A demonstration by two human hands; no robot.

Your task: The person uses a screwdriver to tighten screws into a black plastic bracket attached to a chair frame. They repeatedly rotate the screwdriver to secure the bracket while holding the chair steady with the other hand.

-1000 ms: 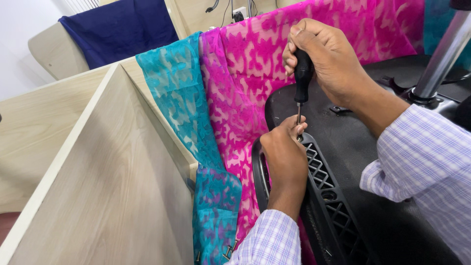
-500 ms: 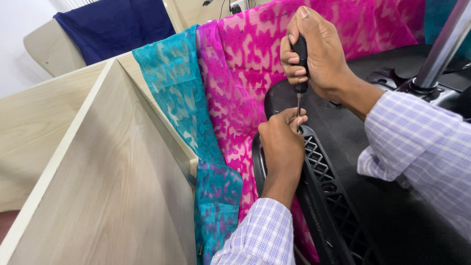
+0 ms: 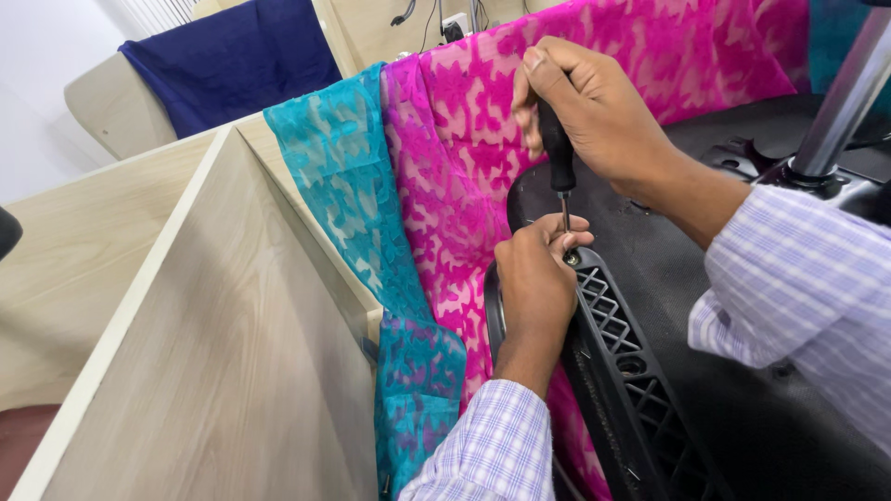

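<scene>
My right hand (image 3: 599, 116) is closed around the black handle of a screwdriver (image 3: 559, 167), held upright with its tip down at a screw hole in a black ribbed plastic part (image 3: 640, 371). That part lies on the black underside of an overturned office chair seat (image 3: 742, 408). My left hand (image 3: 534, 278) grips the top end of the ribbed part, its fingertips pinched right at the screwdriver's tip. The screw itself is hidden by my fingers.
Pink patterned cloth (image 3: 464, 158) and teal patterned cloth (image 3: 348, 186) hang over a light wooden partition (image 3: 232, 353) to the left. The chair's chrome column (image 3: 845, 102) rises at the right. A dark blue cloth (image 3: 232, 60) lies on a beige chair at the back.
Both hands stay on the same spot. My right hand has shifted slightly on the screwdriver handle, and the view has drifted a little.
</scene>
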